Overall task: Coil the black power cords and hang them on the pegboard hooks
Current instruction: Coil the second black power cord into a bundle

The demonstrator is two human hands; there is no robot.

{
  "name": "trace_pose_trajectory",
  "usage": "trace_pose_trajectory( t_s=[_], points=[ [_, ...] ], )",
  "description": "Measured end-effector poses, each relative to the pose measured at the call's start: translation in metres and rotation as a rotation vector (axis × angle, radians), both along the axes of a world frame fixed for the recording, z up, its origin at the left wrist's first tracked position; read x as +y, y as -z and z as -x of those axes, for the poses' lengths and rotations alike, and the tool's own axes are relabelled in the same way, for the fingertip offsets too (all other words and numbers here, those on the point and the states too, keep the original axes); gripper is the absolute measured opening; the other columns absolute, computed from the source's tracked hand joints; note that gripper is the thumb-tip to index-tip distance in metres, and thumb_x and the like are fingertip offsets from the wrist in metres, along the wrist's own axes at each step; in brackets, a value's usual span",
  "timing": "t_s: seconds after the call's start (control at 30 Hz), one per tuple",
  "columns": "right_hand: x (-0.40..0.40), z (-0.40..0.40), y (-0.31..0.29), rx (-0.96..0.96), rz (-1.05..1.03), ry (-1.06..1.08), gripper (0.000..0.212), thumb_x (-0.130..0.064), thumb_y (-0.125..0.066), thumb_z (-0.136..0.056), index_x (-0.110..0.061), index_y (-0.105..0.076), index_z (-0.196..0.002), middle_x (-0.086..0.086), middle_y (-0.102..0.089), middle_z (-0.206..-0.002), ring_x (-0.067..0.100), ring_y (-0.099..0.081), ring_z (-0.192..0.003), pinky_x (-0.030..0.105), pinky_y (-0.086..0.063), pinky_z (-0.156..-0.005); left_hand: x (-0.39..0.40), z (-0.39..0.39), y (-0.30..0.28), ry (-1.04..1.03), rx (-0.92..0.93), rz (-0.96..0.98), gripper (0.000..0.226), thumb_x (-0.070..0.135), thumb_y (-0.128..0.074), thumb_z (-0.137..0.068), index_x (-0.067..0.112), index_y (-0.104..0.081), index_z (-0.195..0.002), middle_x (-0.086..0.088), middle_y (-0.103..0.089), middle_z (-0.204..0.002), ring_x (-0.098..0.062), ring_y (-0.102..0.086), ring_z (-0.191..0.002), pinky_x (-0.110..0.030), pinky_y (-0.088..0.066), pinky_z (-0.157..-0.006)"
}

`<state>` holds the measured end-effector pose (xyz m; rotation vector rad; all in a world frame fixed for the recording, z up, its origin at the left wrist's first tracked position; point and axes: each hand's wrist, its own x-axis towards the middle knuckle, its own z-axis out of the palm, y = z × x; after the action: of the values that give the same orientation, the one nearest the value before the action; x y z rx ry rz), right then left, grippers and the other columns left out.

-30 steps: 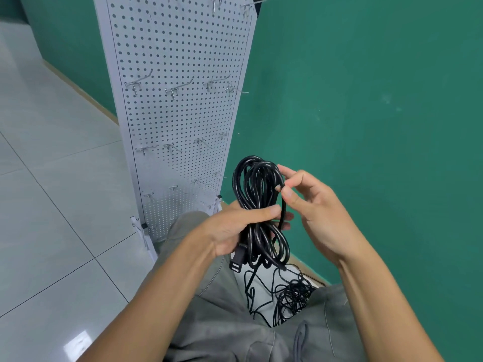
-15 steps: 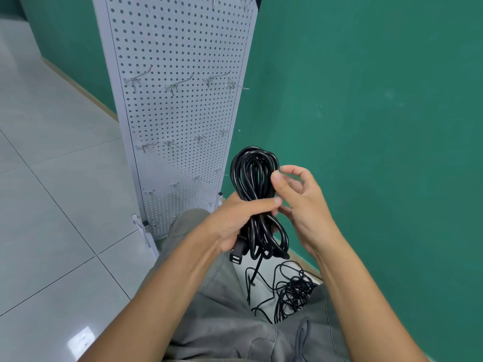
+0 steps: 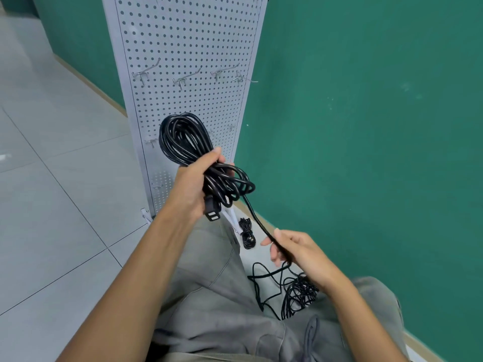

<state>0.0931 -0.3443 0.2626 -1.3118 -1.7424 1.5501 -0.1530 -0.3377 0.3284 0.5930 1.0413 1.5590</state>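
My left hand (image 3: 194, 185) grips a coil of black power cord (image 3: 183, 138) around its middle, loops standing up in front of the white pegboard (image 3: 188, 43). The cord's plug (image 3: 212, 211) hangs below that hand. A loose strand (image 3: 254, 218) runs down and right from the coil into my right hand (image 3: 295, 249), which pinches it lower down. The strand continues to a tangled heap of black cord (image 3: 298, 296) on the floor. Metal hooks (image 3: 187, 78) stick out of the pegboard in rows, all bare.
A second small black cord bundle (image 3: 247, 232) lies on the floor by the pegboard's foot. My knees in grey trousers (image 3: 222, 296) fill the lower middle. A green wall (image 3: 366, 126) stands to the right, and a pale tiled floor (image 3: 52, 192) spreads to the left.
My right hand has left the coil's top and dropped down and right, now pinching the loose strand. The left hand has lifted the coil up and leftward in front of the pegboard.
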Motion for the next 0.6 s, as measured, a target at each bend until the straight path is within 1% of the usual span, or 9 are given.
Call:
trace_pose_trajectory(
  t_s=[0.03, 0.1, 0.17, 0.23, 0.33, 0.4, 0.47, 0.53, 0.6],
  points=[
    [0.0, -0.001, -0.005, -0.021, -0.048, 0.003, 0.028, -0.03, -0.058, -0.102, -0.025, -0.079, -0.084, 0.02, -0.067, -0.084, 0.012, -0.053, -0.065, 0.022, -0.045, -0.069, 0.001, 0.003, 0.003, -0.031, 0.019, 0.002, 0.021, 0.028, -0.069, -0.097, 0.014, -0.067, -0.081, -0.007, -0.073, -0.08, -0.019, -0.072, -0.069, -0.032, -0.06, -0.058],
    [-0.001, -0.002, -0.018, -0.108, -0.17, 0.006, 0.028, -0.017, -0.064, -0.099, -0.029, -0.077, -0.078, 0.004, -0.068, -0.074, 0.003, -0.047, -0.06, 0.015, -0.037, -0.063, 0.004, 0.006, 0.008, -0.096, 0.036, -0.002, 0.02, 0.025, -0.071, -0.096, 0.012, -0.066, -0.082, -0.002, -0.069, -0.072, -0.02, -0.07, -0.066, -0.037, -0.061, -0.064],
    [-0.003, -0.003, -0.033, -0.202, -0.254, -0.053, 0.029, -0.014, -0.065, -0.099, -0.026, -0.073, -0.074, -0.014, -0.058, -0.061, 0.001, -0.04, -0.056, 0.015, -0.032, -0.06, 0.007, 0.006, 0.013, -0.136, 0.045, 0.005, 0.02, 0.024, -0.073, -0.095, 0.013, -0.066, -0.08, 0.001, -0.066, -0.07, -0.02, -0.068, -0.065, -0.045, -0.059, -0.071],
    [-0.007, -0.001, -0.047, -0.311, -0.337, -0.136, 0.031, -0.016, -0.064, -0.1, -0.031, -0.071, -0.074, -0.017, -0.057, -0.061, 0.005, -0.037, -0.057, 0.019, -0.032, -0.06, 0.009, 0.004, 0.017, -0.15, 0.047, 0.039, 0.024, 0.028, -0.073, -0.095, 0.015, -0.064, -0.077, 0.002, -0.064, -0.068, -0.019, -0.067, -0.061, -0.042, -0.057, -0.064],
    [-0.011, 0.001, -0.067, -0.43, -0.427, -0.219, 0.025, -0.014, -0.057, -0.103, -0.03, -0.077, -0.107, -0.02, -0.069, -0.082, 0.005, -0.053, -0.067, 0.015, -0.04, -0.069, 0.009, -0.004, 0.02, -0.156, 0.05, 0.081, 0.028, 0.029, -0.072, -0.096, 0.014, -0.063, -0.075, 0.002, -0.064, -0.065, -0.016, -0.066, -0.057, -0.034, -0.056, -0.053],
    [-0.012, 0.005, -0.082, -0.458, -0.467, -0.258, 0.028, -0.013, -0.053, -0.105, -0.026, -0.073, -0.118, -0.02, -0.071, -0.092, 0.009, -0.064, -0.088, 0.026, -0.049, -0.084, 0.008, -0.01, 0.023, -0.15, 0.101, 0.088, 0.027, 0.027, -0.072, -0.096, 0.013, -0.064, -0.075, 0.002, -0.064, -0.065, -0.016, -0.065, -0.057, -0.031, -0.056, -0.054],
    [-0.012, 0.012, -0.098, -0.444, -0.513, -0.254, 0.028, -0.013, -0.053, -0.105, -0.031, -0.072, -0.114, -0.021, -0.073, -0.093, 0.013, -0.067, -0.097, 0.032, -0.051, -0.094, 0.007, -0.019, 0.025, -0.093, 0.178, 0.07, 0.028, 0.028, -0.072, -0.096, 0.011, -0.064, -0.076, -0.003, -0.063, -0.068, -0.021, -0.064, -0.061, -0.033, -0.056, -0.059],
    [-0.009, 0.018, -0.11, -0.413, -0.566, -0.21, 0.024, -0.014, -0.058, -0.103, -0.035, -0.071, -0.103, -0.021, -0.074, -0.087, 0.012, -0.069, -0.09, 0.027, -0.052, -0.089, 0.005, -0.03, 0.026, 0.002, 0.231, 0.025, 0.029, 0.029, -0.072, -0.096, 0.008, -0.064, -0.079, -0.009, -0.062, -0.071, -0.025, -0.062, -0.064, -0.034, -0.054, -0.061],
    [-0.004, 0.023, -0.118, -0.354, -0.605, -0.118, 0.014, -0.014, -0.07, -0.095, -0.028, -0.07, -0.092, -0.018, -0.075, -0.083, 0.003, -0.069, -0.085, 0.018, -0.05, -0.082, 0.001, -0.042, 0.025, 0.106, 0.26, -0.025, 0.028, 0.028, -0.07, -0.097, 0.003, -0.064, -0.085, -0.013, -0.06, -0.072, -0.023, -0.06, -0.061, -0.03, -0.052, -0.057]
  ],
)
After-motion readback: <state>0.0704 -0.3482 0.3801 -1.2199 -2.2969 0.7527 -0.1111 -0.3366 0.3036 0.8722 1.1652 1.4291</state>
